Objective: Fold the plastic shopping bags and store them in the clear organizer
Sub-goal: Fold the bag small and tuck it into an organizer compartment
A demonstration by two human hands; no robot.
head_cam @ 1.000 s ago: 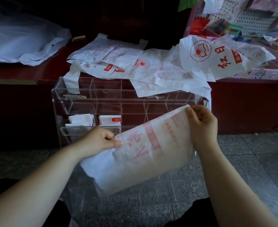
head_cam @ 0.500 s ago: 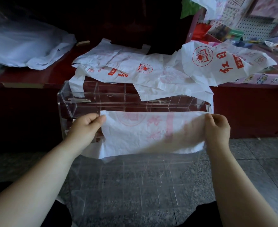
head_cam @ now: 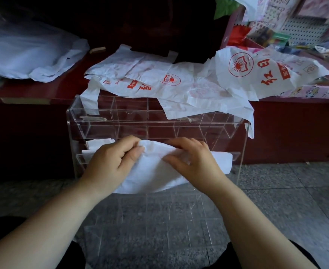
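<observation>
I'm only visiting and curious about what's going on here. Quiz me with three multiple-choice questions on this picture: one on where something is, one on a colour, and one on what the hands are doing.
1. Where do the unfolded bags lie?
A. On the dark red counter, some draping over the clear organizer
B. Hanging on wall hooks
C. In a cardboard box

2. What colour is the print on them?
A. Blue
B. Red
C. Green

3. What are the hands doing with the white bag in front?
A. Both hang empty
B. Only one touches it
C. The left hand and right hand both hold it

Answers:
1 A, since the bags spread along the counter and over the organizer's top.
2 B, since the logos and lettering are red.
3 C, since fingers of both hands close on the bag's folded top.
</observation>
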